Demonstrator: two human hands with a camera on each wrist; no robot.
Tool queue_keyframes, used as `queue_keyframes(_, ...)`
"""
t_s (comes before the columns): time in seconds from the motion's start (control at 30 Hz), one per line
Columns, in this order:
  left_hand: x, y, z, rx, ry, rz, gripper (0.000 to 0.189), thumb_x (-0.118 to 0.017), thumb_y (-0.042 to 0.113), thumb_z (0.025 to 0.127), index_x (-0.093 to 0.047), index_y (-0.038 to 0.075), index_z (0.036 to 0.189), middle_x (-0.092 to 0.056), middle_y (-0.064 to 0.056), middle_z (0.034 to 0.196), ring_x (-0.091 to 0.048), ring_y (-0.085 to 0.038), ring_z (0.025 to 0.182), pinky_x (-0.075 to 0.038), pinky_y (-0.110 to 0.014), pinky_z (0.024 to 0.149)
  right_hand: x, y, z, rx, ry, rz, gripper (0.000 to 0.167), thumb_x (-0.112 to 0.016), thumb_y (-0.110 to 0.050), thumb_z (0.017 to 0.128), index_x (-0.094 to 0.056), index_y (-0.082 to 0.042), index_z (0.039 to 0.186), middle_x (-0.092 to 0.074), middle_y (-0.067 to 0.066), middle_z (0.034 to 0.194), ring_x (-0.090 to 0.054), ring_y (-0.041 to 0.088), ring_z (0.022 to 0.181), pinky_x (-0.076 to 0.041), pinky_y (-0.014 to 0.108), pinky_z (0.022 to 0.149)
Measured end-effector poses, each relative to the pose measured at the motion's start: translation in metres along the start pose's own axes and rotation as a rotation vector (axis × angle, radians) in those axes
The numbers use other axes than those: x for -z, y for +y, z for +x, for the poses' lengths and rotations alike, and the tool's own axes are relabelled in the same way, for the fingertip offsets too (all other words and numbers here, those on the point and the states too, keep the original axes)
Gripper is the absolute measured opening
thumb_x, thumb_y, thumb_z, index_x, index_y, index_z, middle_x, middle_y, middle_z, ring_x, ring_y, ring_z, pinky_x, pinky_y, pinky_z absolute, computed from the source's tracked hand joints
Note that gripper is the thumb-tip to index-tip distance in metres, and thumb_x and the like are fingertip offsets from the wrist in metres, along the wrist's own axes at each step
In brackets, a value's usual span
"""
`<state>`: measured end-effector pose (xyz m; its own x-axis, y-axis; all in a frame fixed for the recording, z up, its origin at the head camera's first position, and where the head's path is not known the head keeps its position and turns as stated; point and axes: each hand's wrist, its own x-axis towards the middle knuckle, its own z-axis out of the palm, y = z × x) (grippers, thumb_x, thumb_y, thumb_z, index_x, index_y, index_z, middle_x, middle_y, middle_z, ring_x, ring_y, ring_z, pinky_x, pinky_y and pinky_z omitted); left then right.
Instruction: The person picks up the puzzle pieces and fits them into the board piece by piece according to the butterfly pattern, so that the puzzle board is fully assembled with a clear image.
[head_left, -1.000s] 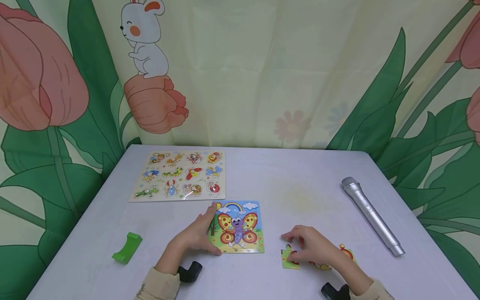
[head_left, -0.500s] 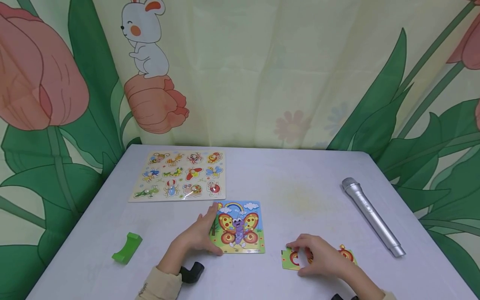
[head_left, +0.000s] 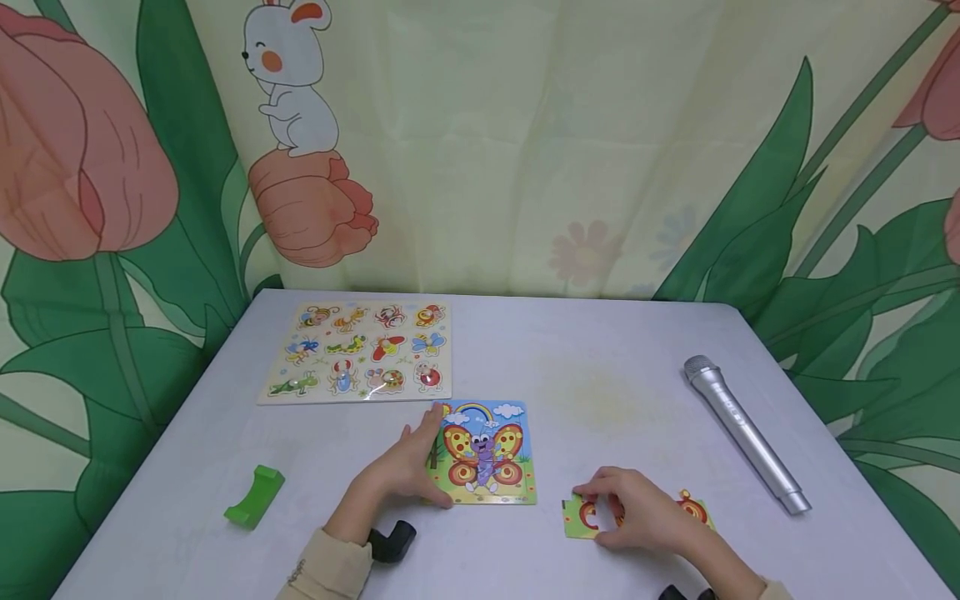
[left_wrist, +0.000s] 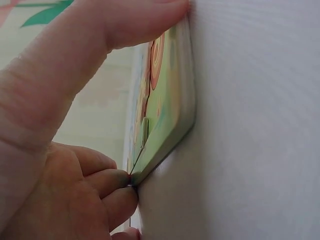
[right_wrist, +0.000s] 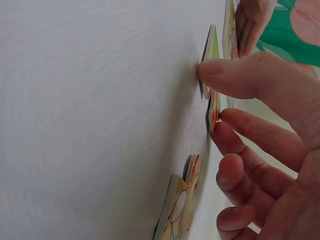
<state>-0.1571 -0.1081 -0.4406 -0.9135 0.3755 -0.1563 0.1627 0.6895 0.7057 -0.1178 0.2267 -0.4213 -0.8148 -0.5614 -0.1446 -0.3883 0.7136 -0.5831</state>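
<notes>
My left hand (head_left: pixel 397 471) holds the left side of a square butterfly jigsaw puzzle (head_left: pixel 486 458), thumb at the near edge and fingers up by the far corner. The left wrist view shows curled fingertips against the side of the puzzle (left_wrist: pixel 170 105). To the right, my right hand (head_left: pixel 641 510) grips a green-and-red jigsaw piece (head_left: pixel 577 518) lying on the table. In the right wrist view its thumb (right_wrist: pixel 220 72) is on one edge of the piece, fingers on the other side. Another piece (head_left: pixel 693 506) shows beyond the wrist, partly hidden by the hand.
A peg board with insect pictures (head_left: pixel 360 354) lies behind the butterfly puzzle. A green arched block (head_left: pixel 255 497) is at the left, and a silver microphone (head_left: pixel 746 433) lies at the right. More loose pieces (right_wrist: pixel 177 205) show beneath my right hand.
My left hand and the butterfly puzzle have shifted a little to the right. My right thumb has come off the green piece's face to its near edge, with the fingertips at the far edge.
</notes>
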Motion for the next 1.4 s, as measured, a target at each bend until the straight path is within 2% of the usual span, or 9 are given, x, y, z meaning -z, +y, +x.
queue_keyframes(0.1,0.0,0.0,-0.001,0.01,-0.003,-0.002,0.127,-0.091,0.024,0.05,-0.01,-0.002,0.145,-0.01,-0.019,0.15,-0.01,-0.032,0.138,-0.006,-0.048,0.111,0.001,-0.001,0.001,0.013,0.016,-0.003,0.045,-0.079,-0.015,0.064,-0.068,-0.01,0.108,-0.053,-0.01,0.084,-0.044,0.003,0.057,-0.04,0.017,0.048)
queue_keyframes(0.27,0.001,-0.003,-0.002,0.022,-0.007,-0.005,0.127,-0.09,0.026,0.051,-0.01,0.001,0.146,-0.012,-0.019,0.15,-0.01,-0.033,0.137,-0.008,-0.047,0.111,0.001,-0.008,0.006,0.013,0.063,-0.03,0.044,-0.079,-0.016,0.064,-0.069,-0.012,0.107,-0.053,-0.01,0.086,-0.044,0.005,0.063,-0.04,0.017,0.05)
queue_keyframes(0.43,0.002,-0.003,-0.003,0.008,-0.014,-0.033,0.127,-0.09,0.025,0.05,-0.01,0.0,0.145,-0.013,-0.02,0.15,-0.011,-0.033,0.137,-0.007,-0.047,0.111,0.0,-0.017,0.015,0.022,0.099,-0.055,0.045,-0.08,-0.018,0.064,-0.07,-0.013,0.107,-0.054,-0.01,0.089,-0.045,0.008,0.068,-0.04,0.017,0.052)
queue_keyframes(1.0,0.002,-0.008,-0.001,-0.033,-0.025,-0.027,0.128,-0.091,0.026,0.05,-0.009,-0.002,0.145,-0.013,-0.021,0.149,-0.013,-0.032,0.137,-0.006,-0.047,0.111,-0.01,-0.047,0.061,0.186,0.066,-0.011,0.039,-0.079,-0.015,0.066,-0.07,-0.009,0.104,-0.055,-0.006,0.091,-0.045,0.007,0.061,-0.04,0.016,0.05)
queue_keyframes(1.1,0.004,-0.008,-0.002,-0.037,-0.034,-0.015,0.128,-0.09,0.026,0.05,-0.009,-0.002,0.145,-0.012,-0.02,0.15,-0.012,-0.031,0.137,-0.006,-0.047,0.111,-0.014,-0.055,0.071,0.2,0.052,-0.026,0.039,-0.079,-0.015,0.066,-0.07,-0.009,0.104,-0.055,-0.006,0.092,-0.049,0.011,0.068,-0.042,0.016,0.055)
queue_keyframes(1.27,0.008,-0.007,-0.003,-0.045,-0.041,-0.026,0.128,-0.091,0.023,0.05,-0.009,-0.003,0.145,-0.012,-0.021,0.15,-0.012,-0.034,0.137,-0.006,-0.049,0.111,-0.021,-0.068,0.088,0.246,0.031,-0.069,0.038,-0.079,-0.016,0.067,-0.071,-0.009,0.103,-0.056,-0.005,0.096,-0.049,0.01,0.087,-0.046,0.018,0.071)
queue_keyframes(1.4,0.008,-0.007,-0.002,-0.063,-0.04,-0.024,0.127,-0.09,0.023,0.051,-0.009,-0.004,0.144,-0.012,-0.022,0.149,-0.012,-0.034,0.137,-0.006,-0.049,0.111,-0.027,-0.078,0.099,0.254,0.007,-0.087,0.036,-0.078,-0.017,0.068,-0.071,-0.009,0.103,-0.058,-0.005,0.097,-0.049,0.007,0.088,-0.047,0.017,0.072)
